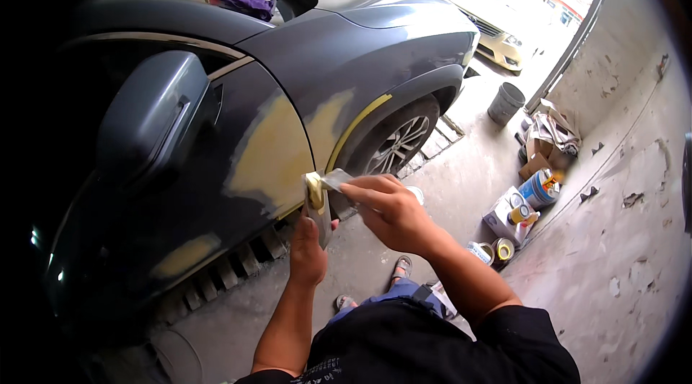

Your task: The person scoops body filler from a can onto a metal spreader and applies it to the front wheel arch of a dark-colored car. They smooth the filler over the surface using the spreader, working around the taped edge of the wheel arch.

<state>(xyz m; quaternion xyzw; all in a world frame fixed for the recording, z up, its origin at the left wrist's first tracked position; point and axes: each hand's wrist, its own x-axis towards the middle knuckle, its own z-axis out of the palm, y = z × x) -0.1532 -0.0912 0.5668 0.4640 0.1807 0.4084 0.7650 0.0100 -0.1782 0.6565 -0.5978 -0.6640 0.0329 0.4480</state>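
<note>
My left hand point(308, 253) grips a flat, upright board point(320, 223) with a lump of pale yellow putty point(314, 191) at its top. My right hand point(389, 209) holds a thin metal scraper blade point(336, 179), its edge at the putty. Beyond my hands is a dark grey car point(375, 59), with yellowish filler patches point(270, 153) on its front door and fender, a lower patch point(184, 256) on the door and a yellow strip along the wheel arch.
A side mirror point(148, 106) juts out at left; a purple cloth point(238, 3) lies on the car. A grey bucket point(507, 102), cardboard point(534, 166) and several cans point(538, 189) stand along the scuffed wall point(634, 225) at right. A white car point(497, 20) is parked behind.
</note>
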